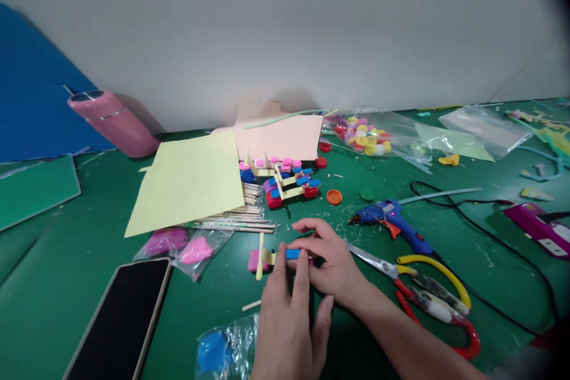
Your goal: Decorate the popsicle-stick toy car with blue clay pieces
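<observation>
A small craft model lies on the table in front of me. It has a pink bottle cap (256, 260), a pale wooden stick (260, 255) standing across it and a strip of blue clay (293, 254). The index and middle fingertips of my left hand (285, 309) rest at the two ends of the blue clay, gripping it, with the thumb held apart. My right hand (332, 264) curls around the model's right end, which its fingers mostly hide. Just beyond are finished-looking models (291, 184) of caps, sticks and blue and pink clay.
To the right lie a blue glue gun (392, 219) with its cord and large scissors (414, 285). Left are a black-screened phone (124, 314), bagged pink clay (196, 249) and yellow paper (191, 178). A bag of bottle caps (365, 136) and a pink flask (116, 124) stand farther back.
</observation>
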Demonstrator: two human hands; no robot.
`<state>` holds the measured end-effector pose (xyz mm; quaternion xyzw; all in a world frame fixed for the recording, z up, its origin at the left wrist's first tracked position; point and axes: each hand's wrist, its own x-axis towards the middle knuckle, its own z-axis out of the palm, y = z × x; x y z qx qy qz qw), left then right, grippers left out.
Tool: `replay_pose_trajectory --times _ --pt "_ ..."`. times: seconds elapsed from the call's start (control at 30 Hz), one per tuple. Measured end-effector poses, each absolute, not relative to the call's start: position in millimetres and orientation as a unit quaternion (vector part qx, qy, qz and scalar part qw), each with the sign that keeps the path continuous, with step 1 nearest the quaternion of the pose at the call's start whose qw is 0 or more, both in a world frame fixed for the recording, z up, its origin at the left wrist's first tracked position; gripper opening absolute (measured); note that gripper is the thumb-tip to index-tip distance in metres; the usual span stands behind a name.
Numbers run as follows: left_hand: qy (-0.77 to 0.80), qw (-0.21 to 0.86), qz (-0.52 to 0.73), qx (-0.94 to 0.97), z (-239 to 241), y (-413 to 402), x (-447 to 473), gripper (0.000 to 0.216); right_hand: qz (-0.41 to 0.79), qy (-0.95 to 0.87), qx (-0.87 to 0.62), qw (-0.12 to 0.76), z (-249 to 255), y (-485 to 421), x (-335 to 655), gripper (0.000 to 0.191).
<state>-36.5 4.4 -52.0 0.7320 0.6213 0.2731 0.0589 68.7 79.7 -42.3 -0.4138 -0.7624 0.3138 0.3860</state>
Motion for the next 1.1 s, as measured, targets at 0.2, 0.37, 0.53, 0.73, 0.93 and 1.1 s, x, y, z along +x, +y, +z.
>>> replay_pose_trajectory --times 0.2,0.37,0.53,0.73,0.93,1.1 --pt "0.628 0.062 0.291 0.719 -54.3 4.0 -32.3 0.050 0.311 -0.769 -0.412 0.378 -41.0 79.9 69.5 0.022" --pt "0.631 0.066 0.295 0.714 -54.0 4.0 -33.6 0.051 0.333 -0.760 -0.409 0.380 -43.4 79.7 69.5 0.027" --pt "0.619 0.074 0.265 0.735 -50.8 3.1 -37.9 0.052 0.347 -0.750 -0.415 0.382 -44.0 78.6 71.7 0.029" --pt "0.614 0.078 0.251 0.744 -49.9 4.0 -41.1 0.057 0.341 -0.752 -0.417 0.381 -42.3 78.9 72.5 0.018" --pt "0.624 0.085 0.295 0.719 -49.6 4.3 -38.3 0.051 0.339 -0.752 -0.413 0.387 -42.1 78.1 72.5 0.024" --pt "0.645 0.141 0.326 0.676 -46.0 3.5 -35.3 0.065 0.328 -0.758 -0.409 0.388 -41.2 78.6 74.4 0.028"
